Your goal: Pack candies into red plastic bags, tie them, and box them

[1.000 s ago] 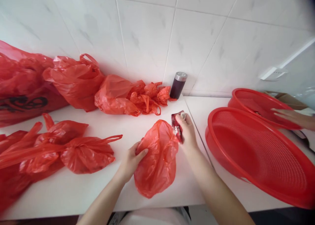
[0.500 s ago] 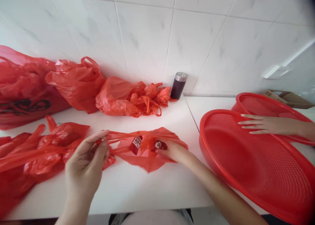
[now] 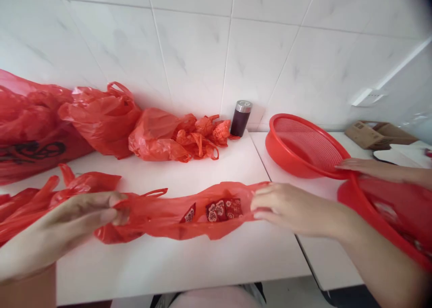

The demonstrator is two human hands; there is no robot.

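Head view: the right hand has just left the inside of the open red bag, and its fingers now grip the bag's right edge. The left hand's fingers pinch the opposite end. The bag is thus stretched above the surface, with the packets apparently released inside it. Count: three packets visible, one apart from two adjoining; two baskets; one flask; one cardboard box. Other red bags overlap; number unconfirmed. One co-worker's hand touches a basket.
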